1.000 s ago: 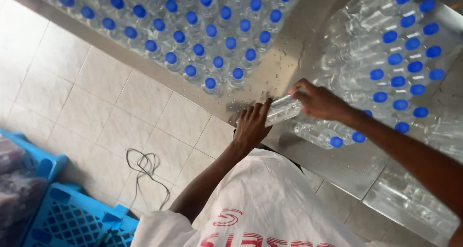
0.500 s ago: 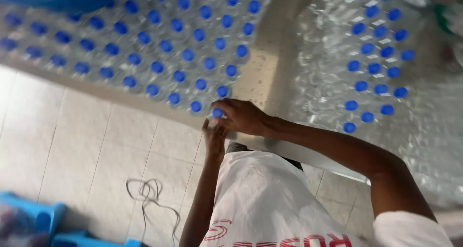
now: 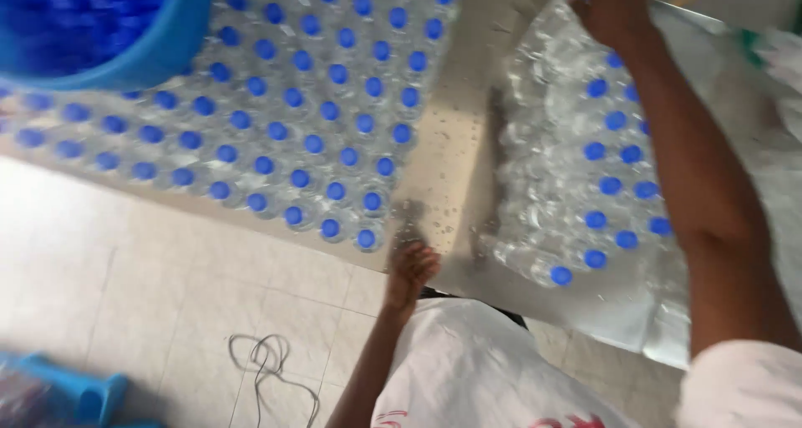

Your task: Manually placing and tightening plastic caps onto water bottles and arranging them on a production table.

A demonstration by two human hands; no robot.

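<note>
Two hands at a table full of bottles

The right hand [image 3: 614,6], top right, reaches over clear blue-capped bottles [image 3: 585,186]; its grip is unclear. The left hand [image 3: 411,269], loosely curled, holds nothing at the table [image 3: 447,161] edge.

Left hand [image 3: 411,268]: low centre of view, fingers curled loosely inward, knuckles up; grip state not readable, blurred.
Left forearm: runs up from bottom edge, slightly right-leaning, bare, elbow out of frame.
Right hand [image 3: 614,9]: at top edge, partly cut off by frame; fingers not visible, so can't tell if closed.
Right arm: fully extended away from my body, forearm bare, diagonal from lower right to upper centre-right.
Right upper arm: white sleeve at lower right corner.
</note>
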